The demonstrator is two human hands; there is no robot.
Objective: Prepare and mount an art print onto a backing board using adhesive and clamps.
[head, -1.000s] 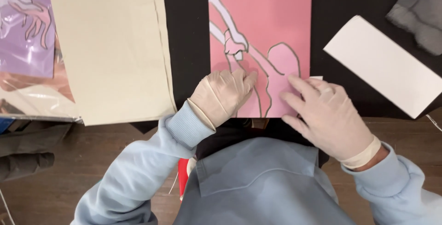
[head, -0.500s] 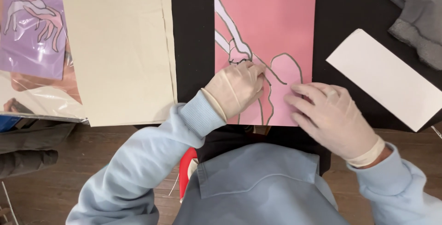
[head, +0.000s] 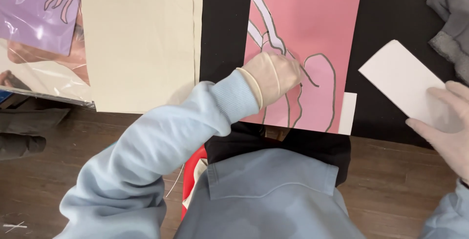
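The gloved left hand (head: pixel 273 75) lies knuckles-up on the pink sheet printed with a grey-outlined white line drawing (head: pixel 312 33), its fingers curled together and pressed down on the paper near the drawn curves; the fingertips are tucked under the hand, so whether they pinch anything cannot be told. That pink sheet rests on a black mat (head: pixel 391 19) covering the bench, its lower edge close to the person's body. The gloved right hand (head: pixel 447 124) sits well apart at the right edge, fingers spread flat, resting on the near end of a white rectangular card (head: pixel 398 75) that lies slanted on the black mat; the hand is partly cut off by the frame. A narrow white strip (head: pixel 348 113) shows just beside the pink sheet's lower right corner. To the left of the mat lies a large cream cloth panel (head: pixel 139 38), and beyond it a purple printed sheet inside a clear plastic sleeve (head: pixel 36 19), cut off at the top and left. A crumpled grey cloth (head: pixel 452 16) lies in the upper right corner, only partly in view. The light-blue sleeve (head: pixel 161 146) of the left arm crosses the lower cloth edge and hides part of the brown wooden bench (head: pixel 44 190). Something red (head: pixel 193 170) peeks out under the sleeve, too covered to identify.
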